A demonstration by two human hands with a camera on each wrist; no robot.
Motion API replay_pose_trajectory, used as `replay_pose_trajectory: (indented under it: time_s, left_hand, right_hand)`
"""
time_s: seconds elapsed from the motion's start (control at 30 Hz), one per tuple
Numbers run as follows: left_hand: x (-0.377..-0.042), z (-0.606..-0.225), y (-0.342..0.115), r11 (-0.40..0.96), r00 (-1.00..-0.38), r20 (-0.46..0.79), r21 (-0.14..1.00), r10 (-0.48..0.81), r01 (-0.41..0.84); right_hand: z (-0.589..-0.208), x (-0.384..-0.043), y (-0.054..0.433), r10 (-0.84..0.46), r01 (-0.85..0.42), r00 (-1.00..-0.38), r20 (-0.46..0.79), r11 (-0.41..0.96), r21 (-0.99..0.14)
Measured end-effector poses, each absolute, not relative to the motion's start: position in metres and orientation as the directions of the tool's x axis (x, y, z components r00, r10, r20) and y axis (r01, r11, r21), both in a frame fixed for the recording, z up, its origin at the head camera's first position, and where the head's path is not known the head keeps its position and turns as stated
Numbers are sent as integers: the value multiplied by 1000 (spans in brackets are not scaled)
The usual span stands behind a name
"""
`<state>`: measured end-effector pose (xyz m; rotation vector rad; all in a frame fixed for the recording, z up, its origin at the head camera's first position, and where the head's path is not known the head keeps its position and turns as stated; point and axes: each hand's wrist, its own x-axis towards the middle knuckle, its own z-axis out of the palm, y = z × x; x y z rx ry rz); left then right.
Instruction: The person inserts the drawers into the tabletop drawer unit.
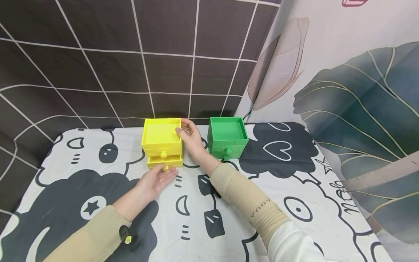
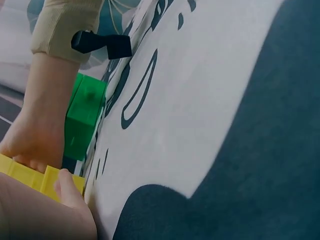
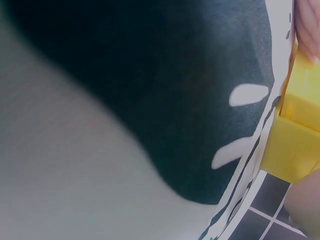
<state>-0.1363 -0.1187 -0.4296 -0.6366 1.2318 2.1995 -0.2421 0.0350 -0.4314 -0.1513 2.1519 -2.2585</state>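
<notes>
A small yellow drawer cabinet with a tray-like top stands near the back of the cloth. Its lower drawer is partly out, while the upper one sits in. My right hand holds the cabinet's right side, thumb over the top rim and fingers toward the back. At the lower drawer's front is my left hand, its fingers extended beside and below the round knob. The left thumb lies against the drawer front in the left wrist view.
To the right stands a similar green drawer cabinet. A black-and-white patterned cloth covers the surface. Behind rises a dark wall covering with white grid lines; a leaf-printed curtain hangs at the right.
</notes>
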Motion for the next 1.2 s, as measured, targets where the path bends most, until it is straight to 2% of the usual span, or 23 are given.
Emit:
replay_pose_trajectory:
  time_s: [0.6,1.2]
  left_hand:
    - [-156,-428,-119,-470,-758,-605,611,242,-637]
    - [-145,-441,-136,-419,-771,-549,648,321,-636]
  right_hand:
    - [-426,-238,36,-85,-69,-994,73,-46,-997]
    - [-430,-234,36,-104,-49,-993,55,-58,-997]
